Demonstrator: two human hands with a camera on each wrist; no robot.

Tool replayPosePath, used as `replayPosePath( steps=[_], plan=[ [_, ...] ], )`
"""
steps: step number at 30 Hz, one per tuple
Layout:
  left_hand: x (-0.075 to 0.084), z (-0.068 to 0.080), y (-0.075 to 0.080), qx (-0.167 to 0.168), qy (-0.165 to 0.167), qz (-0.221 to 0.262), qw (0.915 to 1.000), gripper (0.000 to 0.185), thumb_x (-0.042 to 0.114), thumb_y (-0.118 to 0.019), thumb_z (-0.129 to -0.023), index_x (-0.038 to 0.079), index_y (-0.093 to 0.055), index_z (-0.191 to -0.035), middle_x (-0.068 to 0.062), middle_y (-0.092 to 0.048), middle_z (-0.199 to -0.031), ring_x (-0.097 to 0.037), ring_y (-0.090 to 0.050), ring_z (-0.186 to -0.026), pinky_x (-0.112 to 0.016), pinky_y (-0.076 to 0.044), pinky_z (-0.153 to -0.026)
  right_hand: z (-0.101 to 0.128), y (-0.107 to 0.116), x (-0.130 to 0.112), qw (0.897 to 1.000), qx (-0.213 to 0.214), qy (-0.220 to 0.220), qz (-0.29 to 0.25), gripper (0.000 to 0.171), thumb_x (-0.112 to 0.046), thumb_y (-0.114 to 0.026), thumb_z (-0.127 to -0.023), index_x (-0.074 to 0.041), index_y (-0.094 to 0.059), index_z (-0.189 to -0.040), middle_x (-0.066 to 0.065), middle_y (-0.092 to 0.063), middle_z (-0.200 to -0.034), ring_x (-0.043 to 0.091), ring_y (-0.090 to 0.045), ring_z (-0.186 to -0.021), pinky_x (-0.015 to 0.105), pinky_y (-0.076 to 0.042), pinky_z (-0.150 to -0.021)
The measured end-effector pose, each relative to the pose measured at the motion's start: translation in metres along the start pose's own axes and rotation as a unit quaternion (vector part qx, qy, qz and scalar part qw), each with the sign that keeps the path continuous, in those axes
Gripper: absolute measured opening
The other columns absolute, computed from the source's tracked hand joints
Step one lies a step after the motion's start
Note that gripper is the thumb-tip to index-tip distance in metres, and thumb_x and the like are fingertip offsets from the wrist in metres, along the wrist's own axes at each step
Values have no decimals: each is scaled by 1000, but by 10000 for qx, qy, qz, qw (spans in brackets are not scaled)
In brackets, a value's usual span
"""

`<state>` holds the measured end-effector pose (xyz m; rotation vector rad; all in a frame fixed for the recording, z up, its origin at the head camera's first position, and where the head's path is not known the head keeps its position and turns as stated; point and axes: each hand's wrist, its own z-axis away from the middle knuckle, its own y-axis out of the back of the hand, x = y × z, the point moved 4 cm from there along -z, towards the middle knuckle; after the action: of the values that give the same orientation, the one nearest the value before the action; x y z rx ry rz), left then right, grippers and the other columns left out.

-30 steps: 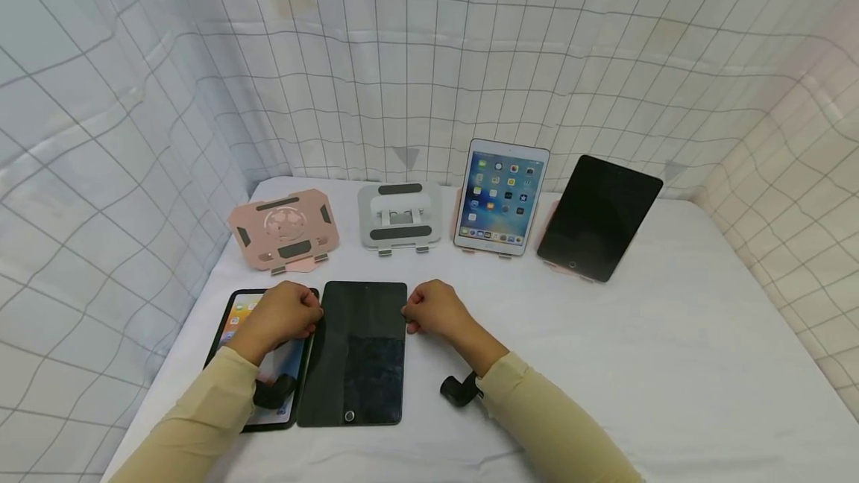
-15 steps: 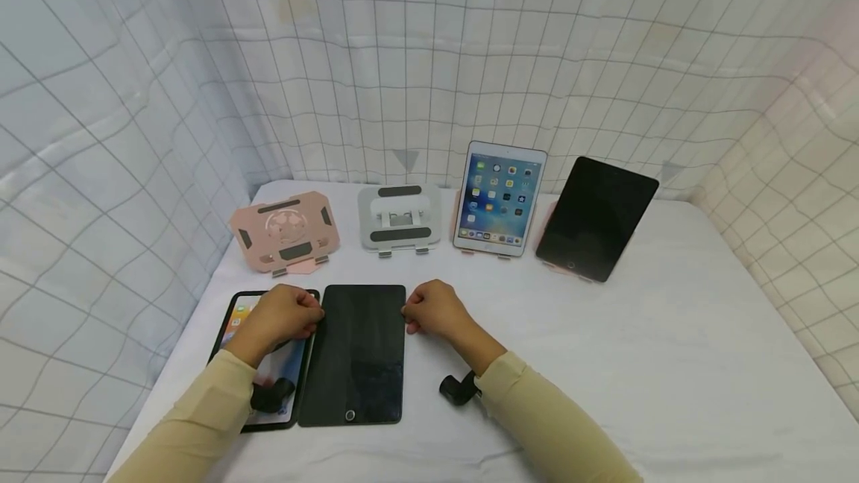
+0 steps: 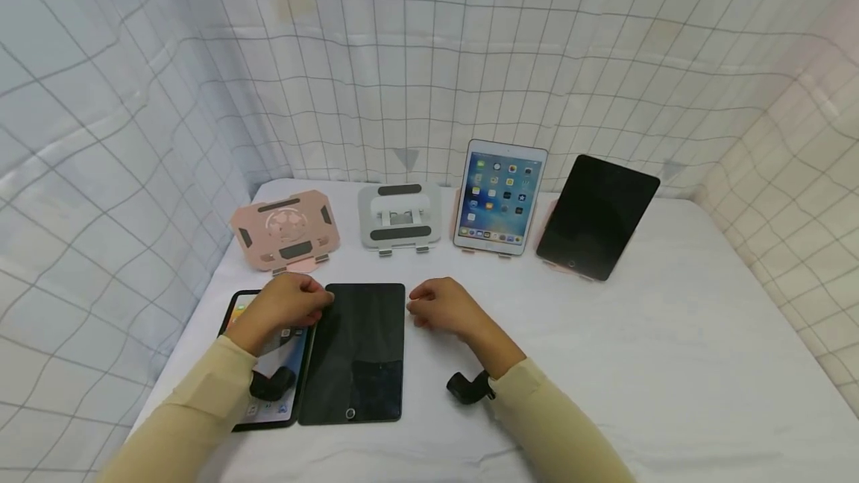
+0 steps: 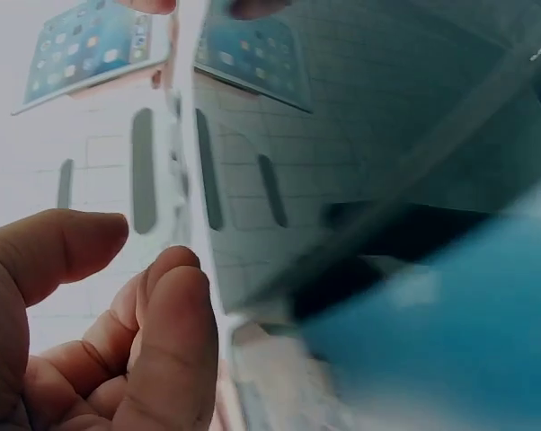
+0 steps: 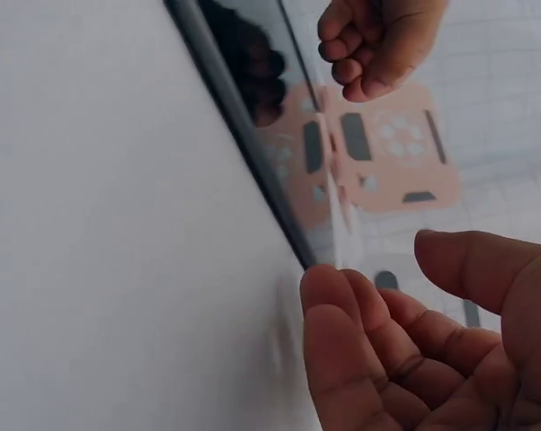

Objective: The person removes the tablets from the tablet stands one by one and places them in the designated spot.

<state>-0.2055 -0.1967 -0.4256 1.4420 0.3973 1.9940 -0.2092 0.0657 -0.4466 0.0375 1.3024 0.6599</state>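
A dark tablet (image 3: 359,352) lies flat on the white table, screen off. To its left lies a lit tablet in a black case (image 3: 268,393). My left hand (image 3: 288,304) hovers over the lit tablet's top, at the dark tablet's upper left corner, fingers (image 4: 163,341) loosely curled and holding nothing. Just off the upper right corner is my right hand (image 3: 444,307), its fingers (image 5: 360,350) relaxed beside the tablet's edge (image 5: 252,162) and apart from it. The left hand (image 5: 378,45) shows across the glass in the right wrist view.
Along the back stand a pink stand (image 3: 285,228), a silver stand (image 3: 400,216), a lit white tablet (image 3: 502,196) and a dark tablet (image 3: 597,216) propped on pink stands. White gridded cloth walls enclose the table (image 3: 637,364). A black strap sits on each wrist.
Both hands have come off the dark tablet's side edges; the left rose towards its upper corner, the right shifted slightly right. The tablet itself lies where it was.
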Motion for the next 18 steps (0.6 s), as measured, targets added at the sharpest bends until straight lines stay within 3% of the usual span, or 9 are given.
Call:
replayPosePath(
  steps=[9,18],
  plan=[
    [34,-21,-1,-6,-449,-126,9989,30,30,-60,-98,1,-65,-106,-11,-65,-94,-19,-65,-82,-32,-58,-76,15,41,4,9989,349,97,-307,29,-17,-64,-97,1,-63,-120,15,-68,-103,22,-69,-88,34,-58,-78],
    [61,-44,-23,-305,-995,203,9944,29,26,-58,-100,0,-65,-110,-18,-65,-107,-24,-66,-91,-35,-58,-80,25,77,10,9928,981,173,-668,28,-14,-60,-99,4,-61,-120,21,-65,-112,22,-68,-91,35,-57,-83]
  ],
)
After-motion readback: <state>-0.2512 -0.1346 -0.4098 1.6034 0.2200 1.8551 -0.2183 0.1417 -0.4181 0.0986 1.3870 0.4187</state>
